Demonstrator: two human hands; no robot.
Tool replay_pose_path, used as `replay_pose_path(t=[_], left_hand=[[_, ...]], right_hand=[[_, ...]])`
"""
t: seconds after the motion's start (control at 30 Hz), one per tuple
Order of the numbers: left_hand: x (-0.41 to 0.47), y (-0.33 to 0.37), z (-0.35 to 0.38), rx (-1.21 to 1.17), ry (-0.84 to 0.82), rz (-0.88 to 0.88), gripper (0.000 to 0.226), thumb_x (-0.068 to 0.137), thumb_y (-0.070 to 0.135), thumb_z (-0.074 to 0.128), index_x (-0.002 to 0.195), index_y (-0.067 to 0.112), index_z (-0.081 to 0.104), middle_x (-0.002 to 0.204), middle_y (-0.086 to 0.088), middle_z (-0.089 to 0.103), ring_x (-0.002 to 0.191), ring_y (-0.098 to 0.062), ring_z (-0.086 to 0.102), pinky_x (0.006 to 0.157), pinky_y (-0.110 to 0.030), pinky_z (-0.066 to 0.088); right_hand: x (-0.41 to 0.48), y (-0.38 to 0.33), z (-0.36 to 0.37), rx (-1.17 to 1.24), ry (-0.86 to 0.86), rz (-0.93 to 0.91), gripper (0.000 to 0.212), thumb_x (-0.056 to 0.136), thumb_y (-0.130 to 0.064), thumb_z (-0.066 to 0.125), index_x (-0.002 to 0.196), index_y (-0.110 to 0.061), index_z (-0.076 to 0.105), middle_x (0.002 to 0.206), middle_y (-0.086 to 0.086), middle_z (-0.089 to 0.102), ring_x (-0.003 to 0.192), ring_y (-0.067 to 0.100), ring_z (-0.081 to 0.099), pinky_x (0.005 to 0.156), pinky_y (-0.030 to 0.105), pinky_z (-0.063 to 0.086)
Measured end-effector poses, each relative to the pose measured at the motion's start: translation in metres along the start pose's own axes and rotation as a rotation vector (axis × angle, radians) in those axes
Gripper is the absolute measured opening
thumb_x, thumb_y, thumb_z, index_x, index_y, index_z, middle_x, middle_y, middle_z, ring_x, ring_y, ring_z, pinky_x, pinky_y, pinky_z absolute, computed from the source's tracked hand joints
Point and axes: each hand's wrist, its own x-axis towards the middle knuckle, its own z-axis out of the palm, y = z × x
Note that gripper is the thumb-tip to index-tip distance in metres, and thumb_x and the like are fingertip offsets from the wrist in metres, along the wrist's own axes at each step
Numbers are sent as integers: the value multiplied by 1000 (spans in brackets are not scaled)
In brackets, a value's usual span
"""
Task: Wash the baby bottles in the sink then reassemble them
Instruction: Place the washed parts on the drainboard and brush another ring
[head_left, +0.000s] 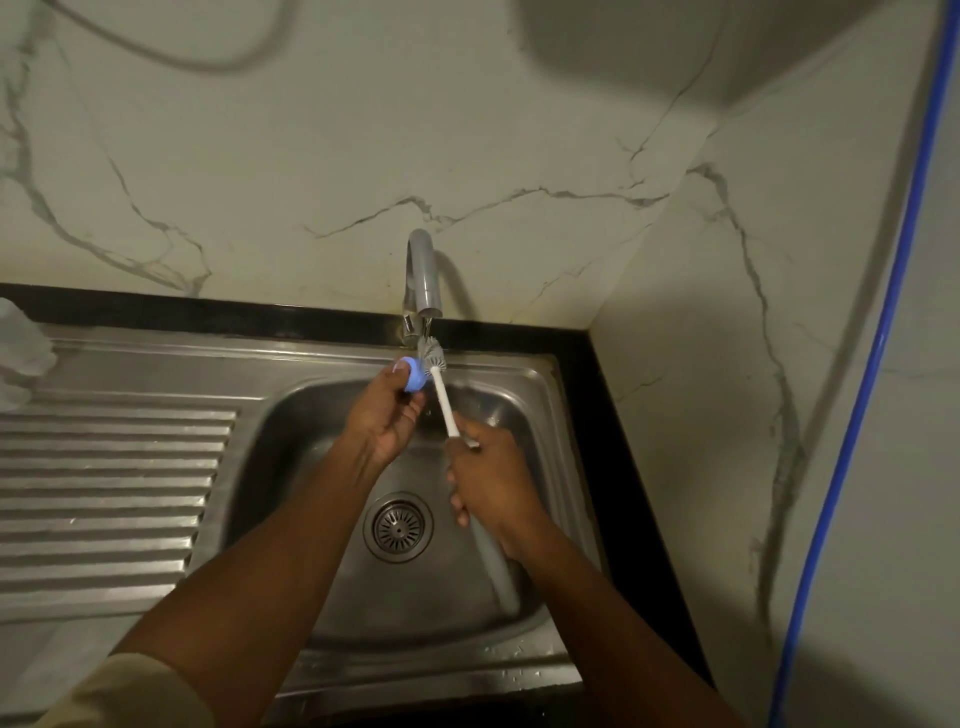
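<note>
While water runs from the curved grey metal tap (423, 275), small round blue plastic bottle part (415, 378): pinched at the left fingertips, just under the spout and over the basin; collar or cap, I cannot tell which at this size.
Left hand (384, 413): fingers curled round the blue part, thumb on its near side, the other fingers behind it.
Right hand (491, 480): fingers wrapped fully about the brush handle, fist closed on it.
Long bottle brush (443, 397), white stem and grey bristle head: stem rises beyond the right fingers; bristle head touches the blue part just past the left fingertips; grey handle end sticks out behind the right palm.
How the blue part handles: light, stiff, slick when wet; an edge pinch leaves its middle free for the bristles, though a hard scrub could flick it loose.
How the brush handles: light, with a slender stem that should bend; fingers closer to the head would push more firmly.
Stainless steel sink (311, 415): below both hands, its round drain (397, 527) just beside the right knuckles.
</note>
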Motion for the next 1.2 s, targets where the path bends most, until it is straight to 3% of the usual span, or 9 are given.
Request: replay_pose_path(t=[0.13, 0.27, 0.47, 0.6, 0.8, 0.93, 1.03, 1.1, 1.2], left_hand=[[4, 11, -7, 12, 40, -30, 31, 99, 15, 57, 124, -3, 58, 113, -21, 67, 92, -25, 68, 72, -33, 63], [-5, 4, -2, 150, -103, -121, 24, 97, 16, 57, 117, 4, 63, 108, -15, 69, 88, -21, 65, 76, -28, 51], [2, 14, 4, 111, 30, -43, 22, 97, 18, 60, 114, 3, 62, 102, -17, 70, 84, -24, 72, 75, -36, 62], [-9, 5, 4, 201, -79, -99, 18, 98, 12, 57, 111, 2, 66, 103, -15, 71, 90, -21, 67, 94, -32, 51], [0, 13, -1, 137, 19, -38, 22, 95, 11, 63, 115, 2, 64, 103, -15, 69, 86, -21, 69, 65, -26, 59], [-3, 6, -3, 204, -11, -59, 16, 98, 14, 58, 109, 4, 65, 103, -15, 70, 86, -21, 70, 80, -30, 58], [-7, 3, 0, 101, -24, -71, 25, 101, 12, 54, 119, -4, 60, 116, -23, 67, 103, -30, 67, 85, -37, 58], [-4, 4, 1, 134, 21, 10, 24, 100, 8, 55, 121, -2, 60, 116, -22, 67, 106, -31, 67, 85, -37, 60], [3, 1, 2, 197, 100, 107, 28, 96, 3, 59, 124, -1, 62, 116, -20, 68, 99, -25, 70, 83, -32, 61]], right_hand=[[-30, 9, 5, -10, -70, 2, 46, 102, -14, 45, 145, -32, 45, 64, -1, 55, 38, 4, 48, 37, 21, 42], [-1, 3, 0, 57, 22, 32, 45, 100, -10, 43, 139, -27, 53, 61, 0, 54, 41, 10, 49, 40, 24, 42], [-29, 11, 6, -22, -38, -12, 45, 102, -14, 44, 143, -32, 47, 65, 2, 56, 39, 4, 50, 38, 21, 42], [-9, 8, 1, -23, 29, -24, 45, 101, -13, 43, 141, -31, 50, 66, 4, 58, 42, 9, 53, 40, 23, 45], [-20, 10, 3, -49, -56, -8, 45, 102, -15, 44, 144, -31, 46, 64, -2, 55, 39, 5, 50, 38, 22, 43], [-5, 11, -1, -56, 12, 11, 40, 100, -12, 44, 135, -26, 57, 59, -1, 55, 36, 6, 49, 37, 21, 42], [10, 10, -4, -132, 67, -20, 42, 100, -13, 44, 138, -28, 55, 67, 1, 60, 42, 8, 55, 39, 23, 45], [1, 15, -2, -239, 59, -68, 44, 101, -17, 45, 141, -33, 49, 82, 3, 66, 58, 12, 63, 51, 26, 55], [-17, 21, 10, -375, 31, -106, 44, 101, -18, 45, 143, -30, 48, 97, 3, 68, 63, 5, 58, 57, 10, 47]])
